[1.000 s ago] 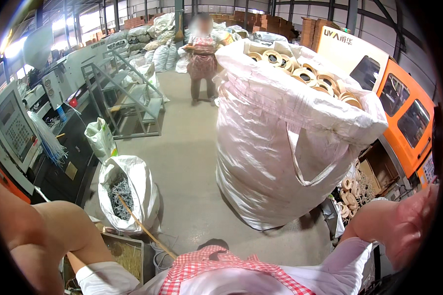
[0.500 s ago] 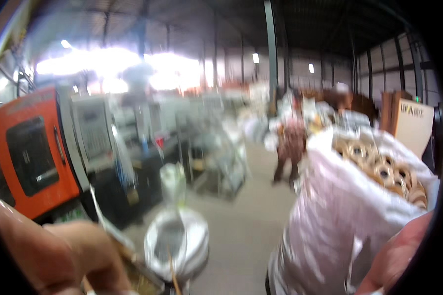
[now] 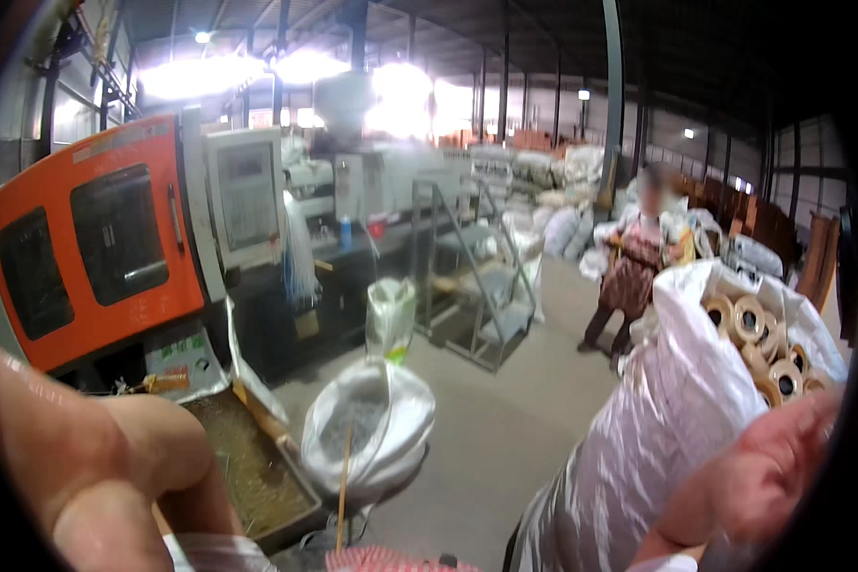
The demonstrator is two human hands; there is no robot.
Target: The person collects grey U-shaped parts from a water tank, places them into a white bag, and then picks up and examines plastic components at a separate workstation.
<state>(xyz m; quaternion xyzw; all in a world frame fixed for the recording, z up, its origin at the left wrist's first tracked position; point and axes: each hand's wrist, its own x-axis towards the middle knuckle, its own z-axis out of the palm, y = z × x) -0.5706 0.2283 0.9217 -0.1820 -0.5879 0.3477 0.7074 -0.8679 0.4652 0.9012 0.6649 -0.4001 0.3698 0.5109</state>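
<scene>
My left hand (image 3: 95, 458) looms large at the lower left, close to the camera, in front of the orange machine and a shallow tray. Its visible digits look bent, but the rest are cut off by the picture's rim. At the lower right, my right hand (image 3: 758, 486) is raised in front of a tall white woven sack (image 3: 620, 439). Its fingers run out of the picture, so their grip is hidden. Tan rings (image 3: 748, 319) fill the sack's open top. Nothing shows in either hand.
An orange-and-grey machine (image 3: 124, 229) stands left, with a murky tray (image 3: 248, 458) below. Ahead are an open white sack (image 3: 391, 448) with a stick, a smaller sack (image 3: 391, 319) and metal steps (image 3: 477, 286). A person (image 3: 629, 276) stands beyond the ring sack.
My view has turned left and downward, so the machine, sacks and person sit further right. The tray and checked cloth now show more. Both hands stay near the lower corners.
</scene>
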